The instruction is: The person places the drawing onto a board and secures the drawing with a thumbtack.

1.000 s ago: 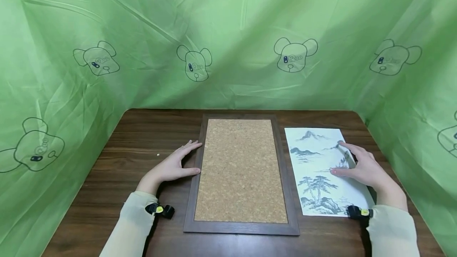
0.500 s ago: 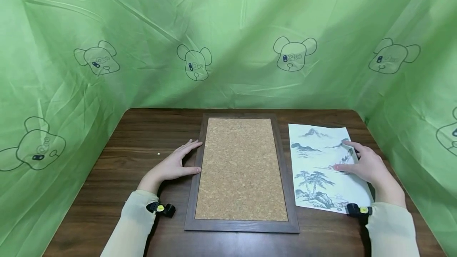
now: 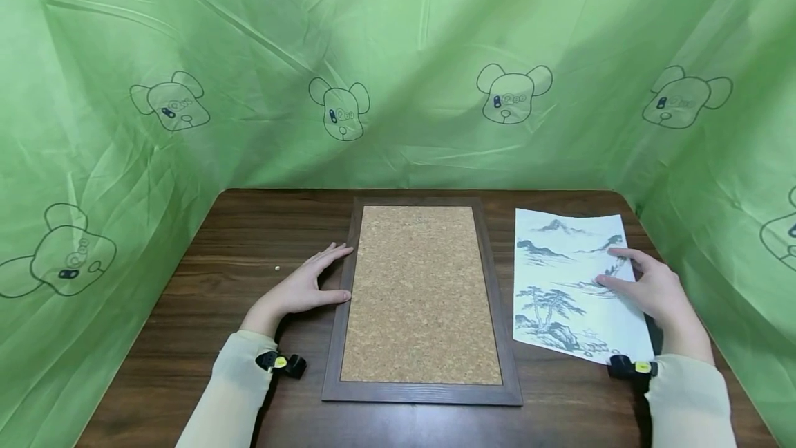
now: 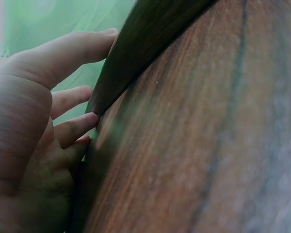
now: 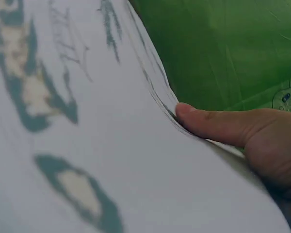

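Head view: right fingers (image 3: 631, 255) pinch paper (image 3: 553, 275), spread left fingers (image 3: 331, 297) touch frame (image 3: 423, 393).

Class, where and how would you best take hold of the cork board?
Probably by the long outer edges of its dark frame, one hand from each side. The cork board lies flat on the table, but the frame's edge stands up from it, giving something to grip. The left hand touches one edge; a strip of table shows beside the other.
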The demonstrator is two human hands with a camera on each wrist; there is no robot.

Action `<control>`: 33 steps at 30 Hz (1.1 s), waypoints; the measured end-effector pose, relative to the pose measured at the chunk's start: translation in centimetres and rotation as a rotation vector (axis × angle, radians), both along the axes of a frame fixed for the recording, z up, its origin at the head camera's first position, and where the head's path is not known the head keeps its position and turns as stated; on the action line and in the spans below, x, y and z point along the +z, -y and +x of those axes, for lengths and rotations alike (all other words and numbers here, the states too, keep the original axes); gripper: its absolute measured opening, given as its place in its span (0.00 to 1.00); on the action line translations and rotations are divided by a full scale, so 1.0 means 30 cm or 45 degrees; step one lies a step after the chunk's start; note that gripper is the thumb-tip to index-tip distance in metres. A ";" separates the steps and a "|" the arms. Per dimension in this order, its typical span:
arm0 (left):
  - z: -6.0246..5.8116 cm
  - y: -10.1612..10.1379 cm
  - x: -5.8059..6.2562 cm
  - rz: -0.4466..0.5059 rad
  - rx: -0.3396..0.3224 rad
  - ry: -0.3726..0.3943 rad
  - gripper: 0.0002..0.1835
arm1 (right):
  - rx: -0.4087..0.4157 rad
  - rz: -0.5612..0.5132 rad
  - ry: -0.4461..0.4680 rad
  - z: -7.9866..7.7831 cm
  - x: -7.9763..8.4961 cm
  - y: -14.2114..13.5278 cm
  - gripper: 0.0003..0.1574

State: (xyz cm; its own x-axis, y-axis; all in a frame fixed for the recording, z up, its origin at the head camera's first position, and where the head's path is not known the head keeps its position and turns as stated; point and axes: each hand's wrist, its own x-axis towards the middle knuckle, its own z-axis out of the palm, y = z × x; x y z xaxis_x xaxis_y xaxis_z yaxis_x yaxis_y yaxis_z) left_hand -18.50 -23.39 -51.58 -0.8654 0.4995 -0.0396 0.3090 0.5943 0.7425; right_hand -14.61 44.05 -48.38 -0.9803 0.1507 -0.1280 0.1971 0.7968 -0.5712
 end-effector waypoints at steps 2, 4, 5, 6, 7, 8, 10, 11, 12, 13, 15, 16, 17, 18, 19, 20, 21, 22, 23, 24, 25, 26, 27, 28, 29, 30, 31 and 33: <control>0.000 -0.001 0.001 0.002 0.003 0.003 0.52 | -0.017 -0.049 -0.029 0.004 -0.004 -0.004 0.53; 0.001 -0.001 0.002 0.003 0.010 0.006 0.52 | -0.040 -0.097 -0.051 0.008 -0.006 -0.010 0.50; 0.002 -0.001 0.002 0.002 0.015 0.009 0.52 | -0.055 -0.124 -0.059 0.009 -0.007 -0.013 0.50; 0.003 -0.001 0.003 0.002 0.020 0.013 0.52 | -0.071 -0.147 -0.069 0.010 -0.008 -0.017 0.49; 0.005 -0.001 0.003 0.002 0.026 0.016 0.52 | -0.089 -0.170 -0.078 0.010 -0.007 -0.020 0.49; 0.006 -0.001 0.003 0.000 0.031 0.022 0.52 | -0.100 -0.192 -0.090 0.011 -0.005 -0.024 0.48; 0.008 -0.001 0.005 -0.001 0.039 0.031 0.52 | -0.130 -0.241 -0.131 0.010 -0.002 -0.028 0.47; 0.009 -0.001 0.005 -0.005 0.042 0.037 0.52 | -0.148 -0.266 -0.153 0.010 0.001 -0.029 0.47; 0.009 -0.002 0.005 -0.008 0.044 0.040 0.52 | -0.161 -0.300 -0.181 0.008 0.003 -0.029 0.45; 0.009 -0.002 0.005 -0.012 0.045 0.039 0.52 | -0.173 -0.335 -0.209 0.007 0.007 -0.028 0.44; 0.007 -0.002 0.005 -0.022 0.047 0.036 0.52 | -0.194 -0.422 -0.270 0.003 0.016 -0.023 0.42; 0.006 -0.002 0.005 -0.028 0.047 0.032 0.52 | -0.199 -0.465 -0.294 0.001 0.021 -0.019 0.42; 0.006 -0.002 0.005 -0.030 0.048 0.029 0.52 | -0.205 -0.491 -0.314 0.000 0.028 -0.013 0.41; 0.005 -0.001 0.006 -0.031 0.048 0.025 0.52 | -0.208 -0.519 -0.332 -0.001 0.034 -0.007 0.41; 0.005 0.001 0.006 -0.032 0.049 0.022 0.52 | -0.210 -0.535 -0.347 -0.005 0.042 0.000 0.41; 0.005 0.003 0.007 -0.032 0.050 0.020 0.52 | -0.213 -0.550 -0.361 -0.008 0.050 0.008 0.40; 0.006 0.005 0.008 -0.031 0.051 0.019 0.52 | -0.217 -0.565 -0.369 -0.011 0.058 0.015 0.40; 0.006 0.006 0.008 -0.031 0.051 0.018 0.52 | -0.220 -0.587 -0.376 -0.013 0.066 0.023 0.39; 0.007 0.008 0.009 -0.029 0.053 0.017 0.52 | -0.224 -0.625 -0.385 -0.014 0.075 0.031 0.38; 0.008 0.009 0.009 -0.028 0.055 0.016 0.52 | -0.222 -0.679 -0.392 -0.015 0.084 0.038 0.38; 0.009 0.010 0.010 -0.025 0.057 0.015 0.52 | -0.219 -0.766 -0.397 -0.015 0.093 0.044 0.37; 0.009 0.010 0.010 -0.021 0.057 0.016 0.52 | -0.221 -0.842 -0.409 -0.013 0.103 0.050 0.37; 0.009 0.009 0.009 -0.018 0.056 0.017 0.52 | -0.221 -0.932 -0.416 -0.009 0.115 0.054 0.37; 0.008 0.007 0.008 -0.013 0.052 0.020 0.52 | -0.215 -1.025 -0.430 -0.004 0.127 0.058 0.37; 0.008 0.005 0.008 -0.010 0.049 0.021 0.52 | -0.214 -1.116 -0.445 0.002 0.141 0.061 0.37; 0.006 0.003 0.006 -0.008 0.043 0.020 0.52 | -0.209 -1.189 -0.460 0.009 0.154 0.064 0.38; 0.005 0.001 0.005 -0.008 0.038 0.020 0.52 | -0.201 -1.264 -0.478 0.015 0.167 0.067 0.38; 0.004 -0.002 0.003 -0.014 0.033 0.017 0.52 | -0.177 -1.367 -0.514 0.024 0.192 0.076 0.38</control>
State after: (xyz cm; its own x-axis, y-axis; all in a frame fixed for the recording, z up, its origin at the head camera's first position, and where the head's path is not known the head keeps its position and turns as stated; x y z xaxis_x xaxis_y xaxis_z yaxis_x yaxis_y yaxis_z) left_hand -18.38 -23.33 -51.50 -0.8775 0.4763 -0.0568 0.2833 0.6103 0.7398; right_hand -13.89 41.77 -42.61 -0.9626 0.2635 0.0632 -0.1061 -0.1520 -0.9827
